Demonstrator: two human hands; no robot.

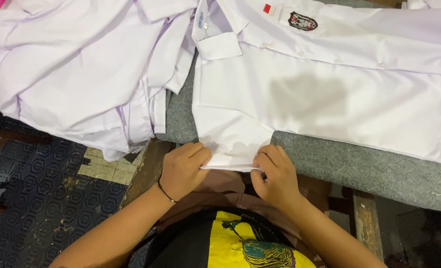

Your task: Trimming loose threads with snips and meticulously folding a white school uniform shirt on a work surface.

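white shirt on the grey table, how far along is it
Done: the white shirt lies flat and buttoned. In hand: left hand and right hand pinch its sleeve hem at the table edge. Left: the shirt is unfolded; the shirt pile waits beside it.

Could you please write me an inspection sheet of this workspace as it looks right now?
Surface: grey felt-covered table, with loose threads and lint on it.
Job's things: white short-sleeved cotton shirt lying flat, collar to the left, with a dark damp-looking patch mid-body, a badge and a small red tag near the top edge; its sleeve hem hangs over the table's near edge.
Clutter: pile of white shirts at the left, overhanging the table edge.
Hands: left hand and right hand both pinch the sleeve hem; thin black band on the left wrist.
Cables: nothing seen.
Surroundings: dark patterned floor with a patch of worn pale tiles; wooden table frame below.
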